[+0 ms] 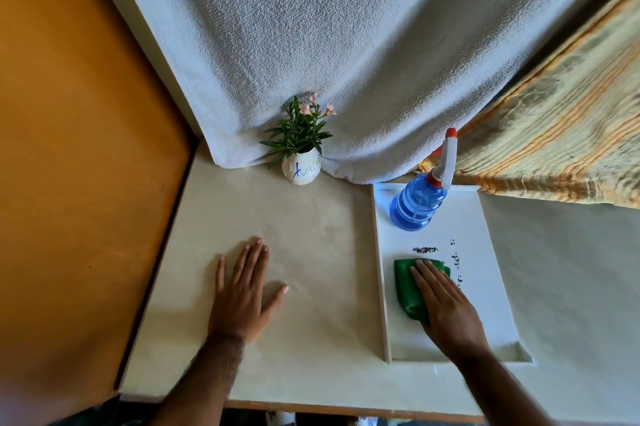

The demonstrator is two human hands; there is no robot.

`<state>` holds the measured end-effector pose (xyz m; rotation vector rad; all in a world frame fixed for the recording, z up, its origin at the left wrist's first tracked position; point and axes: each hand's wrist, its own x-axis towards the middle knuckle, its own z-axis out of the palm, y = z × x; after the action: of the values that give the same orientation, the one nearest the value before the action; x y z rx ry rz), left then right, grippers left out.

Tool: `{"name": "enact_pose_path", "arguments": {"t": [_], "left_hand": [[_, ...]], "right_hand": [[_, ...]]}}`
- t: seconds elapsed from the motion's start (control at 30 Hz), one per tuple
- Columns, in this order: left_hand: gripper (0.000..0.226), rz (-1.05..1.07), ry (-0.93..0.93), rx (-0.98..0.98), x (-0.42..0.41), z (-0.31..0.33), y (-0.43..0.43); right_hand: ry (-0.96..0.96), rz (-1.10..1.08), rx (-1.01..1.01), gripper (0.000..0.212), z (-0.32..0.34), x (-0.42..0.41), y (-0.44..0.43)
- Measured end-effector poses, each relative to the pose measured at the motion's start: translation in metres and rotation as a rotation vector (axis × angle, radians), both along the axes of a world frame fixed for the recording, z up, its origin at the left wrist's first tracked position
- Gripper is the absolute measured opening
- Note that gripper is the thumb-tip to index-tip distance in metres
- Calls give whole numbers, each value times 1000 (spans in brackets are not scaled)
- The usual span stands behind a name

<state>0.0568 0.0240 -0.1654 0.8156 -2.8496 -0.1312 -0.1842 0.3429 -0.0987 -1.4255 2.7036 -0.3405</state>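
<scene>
Head view: right hand (446,308) flat on green cloth (405,290), white tray (485,228).
Left hand (242,297) spread beside white tray (tray unbraced); firm strokes may shift it, toppling spray bottle (415,205).

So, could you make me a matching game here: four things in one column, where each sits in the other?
Things: 1 green cloth; 2 spray bottle; 3 flower vase; 4 left hand.
Places: A flat on the table; B far end of the white board; C under the right hand; D against the grey curtain.
Pairs: 1-C; 2-B; 3-D; 4-A.
</scene>
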Motion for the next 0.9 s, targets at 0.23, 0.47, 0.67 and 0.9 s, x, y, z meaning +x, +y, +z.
{"name": "enact_pose_path", "arguments": {"t": [0.23,0.47,0.67,0.9], "left_hand": [[88,0,30,10,0,-3,1],[88,-7,31,30,1,-7,-1],[90,-13,21,19,2,-11,-3],[89,-12,7,10,1,-10,-2]], "right_hand": [[-13,-93,-203,67,36,10,-33],[7,314,-303,57,55,13,-170],[163,415,-307,43,47,-9,-252],[299,602,-223,46,24,-36,-283]]}}
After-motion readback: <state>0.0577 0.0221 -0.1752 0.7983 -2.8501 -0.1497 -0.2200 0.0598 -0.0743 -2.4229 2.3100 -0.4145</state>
